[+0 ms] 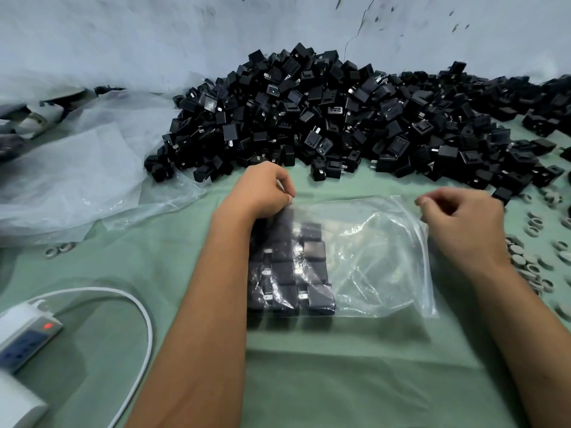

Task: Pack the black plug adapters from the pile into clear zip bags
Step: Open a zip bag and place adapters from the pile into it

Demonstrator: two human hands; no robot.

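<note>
Head view of a packing bench covered in pale green cloth (309, 381); a clear plastic zip bag (364, 257) lies flat at centre, its left portion filled with rows of black cuboid plug adapters (296, 267), its right portion slack and empty. The left hand (262, 189) pinches the bag's far left corner between curled fingers; the right hand (460, 217), fingers curled, sits at the bag's far right corner, though whether it actually grips the plastic cannot be told. The two hands are well apart, one at each end of the far edge. The loose pile of black plug adapters (340, 112) lies just beyond the bag against the grey wall.

Risks, as judged: if the far edge is the opening and is lifted unevenly, the packed rows may slide toward the empty side and lose their order; metal prongs could snag or pierce the thin film; a fold in the slack plastic could keep the zip from closing fully; adapters at the pile's near edge could be knocked onto the bag.
</note>
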